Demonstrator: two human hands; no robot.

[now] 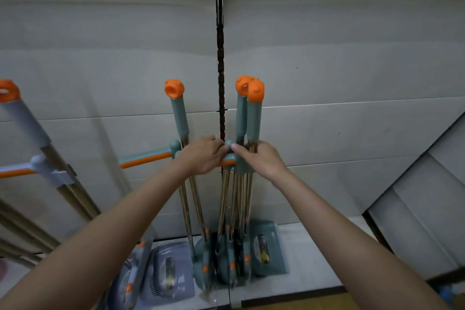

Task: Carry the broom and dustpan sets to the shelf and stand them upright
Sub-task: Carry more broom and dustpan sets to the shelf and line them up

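Several teal broom and dustpan sets with orange caps stand upright on the low white shelf (314,254), leaning against the white back panel. My left hand (201,156) grips the orange-and-teal side handle of the set in the middle (247,118). My right hand (259,158) is closed around that set's gold poles and clip just below the teal grips. Another teal set (180,113) stands just left of it, its side handle (146,158) pointing left. Their teal dustpans (266,251) rest on the shelf base.
Pale lavender sets (27,123) lean at the far left, with their dustpans (166,274) at the shelf's front. A black slotted upright (220,58) splits the back panel. A tilted white panel (422,209) stands at the right. Wooden floor (302,303) shows below.
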